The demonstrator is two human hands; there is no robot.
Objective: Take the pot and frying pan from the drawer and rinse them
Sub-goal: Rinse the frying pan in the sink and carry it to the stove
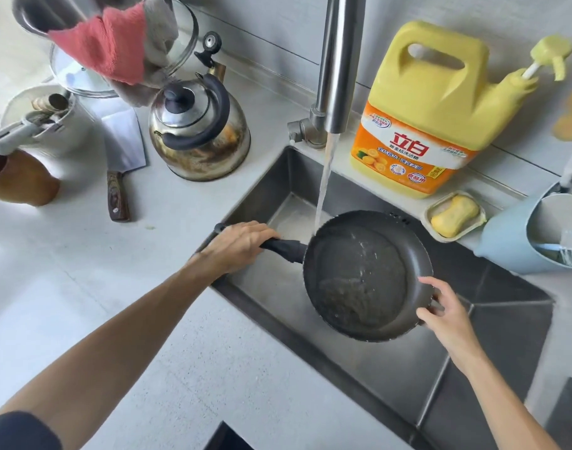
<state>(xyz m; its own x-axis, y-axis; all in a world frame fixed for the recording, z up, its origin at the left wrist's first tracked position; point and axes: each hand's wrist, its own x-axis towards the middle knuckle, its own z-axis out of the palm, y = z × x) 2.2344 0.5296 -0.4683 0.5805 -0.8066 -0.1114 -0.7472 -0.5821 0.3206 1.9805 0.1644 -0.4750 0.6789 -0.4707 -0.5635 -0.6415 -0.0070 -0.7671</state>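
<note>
The left hand (237, 246) is wrapped around the handle of the pan (362, 280), held over the sink (408, 368). The right hand (440, 306) pinches its near rim. Water (323, 190) lands just beyond the left hand.

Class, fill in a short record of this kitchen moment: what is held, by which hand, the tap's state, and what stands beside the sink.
held: pan, over the sink
left hand: grips the pan handle
right hand: on the pan's near rim
tap: running, stream landing in the pan
behind sink: detergent jug, soap in a dish
left of sink: kettle, cleaver
</note>
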